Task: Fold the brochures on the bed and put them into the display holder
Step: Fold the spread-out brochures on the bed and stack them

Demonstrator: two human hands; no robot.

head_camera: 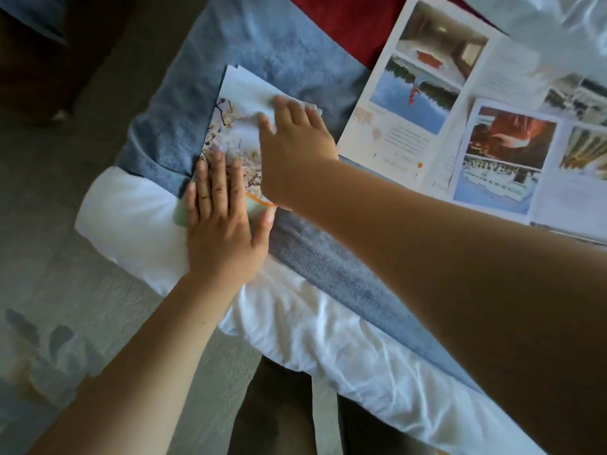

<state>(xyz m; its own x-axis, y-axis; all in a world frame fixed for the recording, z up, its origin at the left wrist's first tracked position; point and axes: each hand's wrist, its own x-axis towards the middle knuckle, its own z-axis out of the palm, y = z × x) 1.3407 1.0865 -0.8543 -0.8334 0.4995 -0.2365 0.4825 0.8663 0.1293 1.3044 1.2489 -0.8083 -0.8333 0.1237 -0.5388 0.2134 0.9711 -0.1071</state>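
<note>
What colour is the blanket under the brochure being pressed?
Blue-grey blanket, fuzzy, seen from the head camera.

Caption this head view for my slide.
Both hands press a folded brochure flat on the blue blanket.

Left hand (220,221) flat, palm down, fingers spread and extended forward. Right hand (294,149) also palm down, fingers together, reaching further ahead. Both forearms bare, right crossing above left.

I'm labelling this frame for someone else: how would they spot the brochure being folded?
Start at the blue blanket across the bed's corner. On it, under the left hand and right hand, lies the folded brochure. Unlike the open brochures farther right, it is narrow and shows pale blossoms.
</note>
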